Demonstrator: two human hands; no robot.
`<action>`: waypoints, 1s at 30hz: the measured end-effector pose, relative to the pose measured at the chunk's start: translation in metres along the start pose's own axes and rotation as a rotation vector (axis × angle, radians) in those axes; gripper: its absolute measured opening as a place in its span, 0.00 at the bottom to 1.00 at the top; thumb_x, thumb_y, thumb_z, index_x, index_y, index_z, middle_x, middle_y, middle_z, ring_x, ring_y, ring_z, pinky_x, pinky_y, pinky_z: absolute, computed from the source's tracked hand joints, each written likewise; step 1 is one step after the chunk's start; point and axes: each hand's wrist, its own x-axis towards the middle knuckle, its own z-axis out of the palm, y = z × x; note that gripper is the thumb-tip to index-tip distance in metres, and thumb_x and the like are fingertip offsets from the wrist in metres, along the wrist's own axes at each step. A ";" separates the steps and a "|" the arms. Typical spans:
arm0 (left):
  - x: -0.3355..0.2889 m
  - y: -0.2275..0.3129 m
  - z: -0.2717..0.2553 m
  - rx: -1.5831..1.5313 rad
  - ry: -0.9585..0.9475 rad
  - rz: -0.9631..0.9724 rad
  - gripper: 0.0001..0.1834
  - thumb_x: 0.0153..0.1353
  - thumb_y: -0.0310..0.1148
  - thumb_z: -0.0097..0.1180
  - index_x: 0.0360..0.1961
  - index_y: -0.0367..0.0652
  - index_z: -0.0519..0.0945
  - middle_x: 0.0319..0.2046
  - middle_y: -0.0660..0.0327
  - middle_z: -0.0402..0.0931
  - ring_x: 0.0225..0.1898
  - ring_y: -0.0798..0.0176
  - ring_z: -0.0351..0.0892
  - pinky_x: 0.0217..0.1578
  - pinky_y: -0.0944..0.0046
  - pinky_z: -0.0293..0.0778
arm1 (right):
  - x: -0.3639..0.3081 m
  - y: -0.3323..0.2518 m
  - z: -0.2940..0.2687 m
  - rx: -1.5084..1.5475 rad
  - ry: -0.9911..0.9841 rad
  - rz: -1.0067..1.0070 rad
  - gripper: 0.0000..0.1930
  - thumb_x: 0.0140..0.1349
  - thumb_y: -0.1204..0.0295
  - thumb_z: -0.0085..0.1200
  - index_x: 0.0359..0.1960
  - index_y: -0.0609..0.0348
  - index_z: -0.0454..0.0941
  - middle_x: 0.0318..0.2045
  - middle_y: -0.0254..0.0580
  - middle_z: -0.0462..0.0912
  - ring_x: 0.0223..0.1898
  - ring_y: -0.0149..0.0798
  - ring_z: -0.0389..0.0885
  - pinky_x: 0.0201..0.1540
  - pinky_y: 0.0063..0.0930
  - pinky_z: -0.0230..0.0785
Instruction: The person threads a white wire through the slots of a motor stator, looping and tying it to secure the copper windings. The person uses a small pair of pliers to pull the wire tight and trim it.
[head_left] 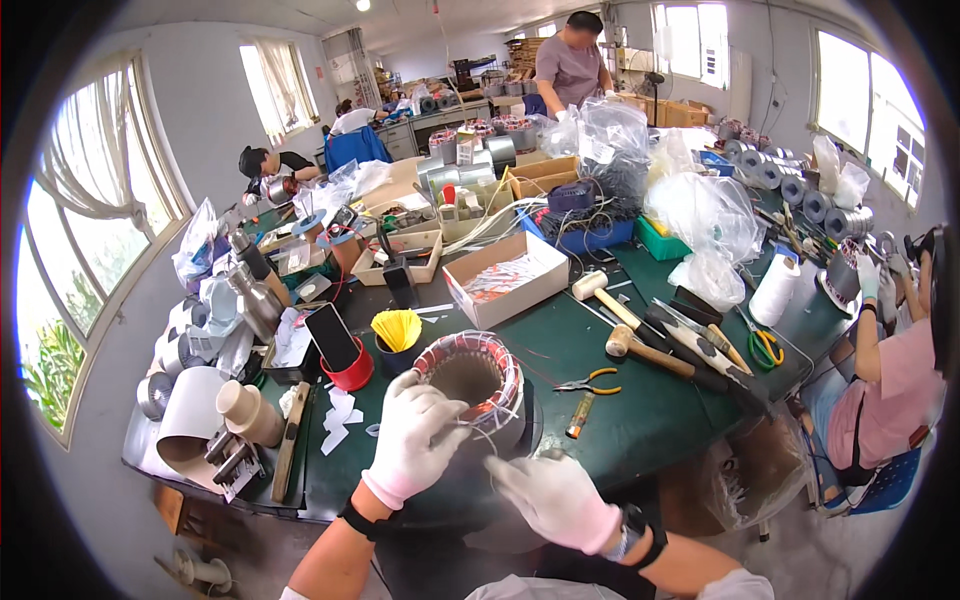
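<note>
A motor stator (515, 435) stands upright at the table's near edge, its winding ring of copper wire, red sleeving and white lacing facing up. My left hand (415, 437), in a white glove, is at the near left of the rim, its fingers closed on a thin white lacing cord (484, 437). From there the cord runs in a short curve to my right hand (557, 500), also gloved, just nearer than the stator. Its fingers are pinched at the cord and slightly blurred.
Right of the stator lie pliers (590, 381), a small yellow tube (579, 415), mallets (640, 350) and green-handled scissors (765, 345). Behind it stands a carton of sleeves (510, 280). Leftward are a phone (332, 338) and a cup of yellow strips (397, 335). Co-workers sit right and stand beyond.
</note>
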 end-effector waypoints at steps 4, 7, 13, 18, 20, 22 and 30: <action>-0.014 -0.003 -0.005 0.016 0.030 -0.082 0.18 0.50 0.28 0.76 0.45 0.45 0.88 0.38 0.60 0.85 0.49 0.51 0.84 0.70 0.39 0.66 | 0.050 0.018 0.002 0.122 0.247 -0.094 0.20 0.71 0.71 0.60 0.64 0.51 0.81 0.28 0.44 0.84 0.26 0.50 0.85 0.30 0.42 0.78; -0.018 -0.006 -0.007 -0.032 0.012 -0.111 0.18 0.51 0.29 0.76 0.45 0.45 0.88 0.40 0.59 0.86 0.50 0.51 0.84 0.72 0.38 0.64 | 0.071 0.030 0.002 0.105 0.383 0.007 0.09 0.73 0.71 0.59 0.52 0.53 0.83 0.32 0.46 0.88 0.31 0.53 0.88 0.33 0.42 0.79; -0.002 0.001 -0.012 0.009 -0.064 -0.070 0.16 0.54 0.32 0.73 0.44 0.42 0.88 0.38 0.56 0.87 0.45 0.50 0.86 0.65 0.43 0.69 | 0.046 0.004 -0.019 0.178 0.321 0.116 0.15 0.73 0.67 0.61 0.58 0.53 0.81 0.32 0.49 0.86 0.31 0.55 0.87 0.33 0.45 0.78; 0.003 0.009 -0.013 0.069 -0.082 -0.090 0.16 0.57 0.35 0.72 0.45 0.41 0.89 0.36 0.56 0.87 0.45 0.50 0.86 0.67 0.44 0.69 | -0.006 -0.021 -0.028 0.170 0.271 0.082 0.15 0.69 0.72 0.62 0.56 0.55 0.79 0.32 0.45 0.85 0.30 0.53 0.86 0.33 0.42 0.78; 0.008 0.012 -0.009 0.063 -0.104 -0.096 0.16 0.57 0.36 0.72 0.45 0.41 0.89 0.35 0.55 0.87 0.44 0.50 0.86 0.67 0.44 0.69 | -0.010 0.014 0.002 0.235 0.311 0.282 0.16 0.71 0.77 0.57 0.58 0.58 0.77 0.37 0.52 0.87 0.37 0.59 0.88 0.39 0.46 0.80; 0.006 0.010 -0.011 0.059 -0.109 -0.103 0.16 0.57 0.35 0.72 0.45 0.41 0.89 0.35 0.55 0.87 0.43 0.49 0.85 0.67 0.44 0.69 | -0.011 0.009 0.000 0.353 0.217 0.399 0.15 0.72 0.80 0.53 0.59 0.61 0.75 0.41 0.58 0.87 0.42 0.62 0.88 0.43 0.50 0.80; 0.004 -0.001 -0.014 0.007 -0.098 -0.080 0.18 0.52 0.31 0.74 0.46 0.41 0.89 0.36 0.56 0.86 0.42 0.50 0.84 0.64 0.48 0.72 | 0.027 0.002 0.020 -0.156 0.216 0.109 0.07 0.67 0.75 0.56 0.45 0.60 0.74 0.27 0.46 0.80 0.23 0.50 0.84 0.29 0.41 0.79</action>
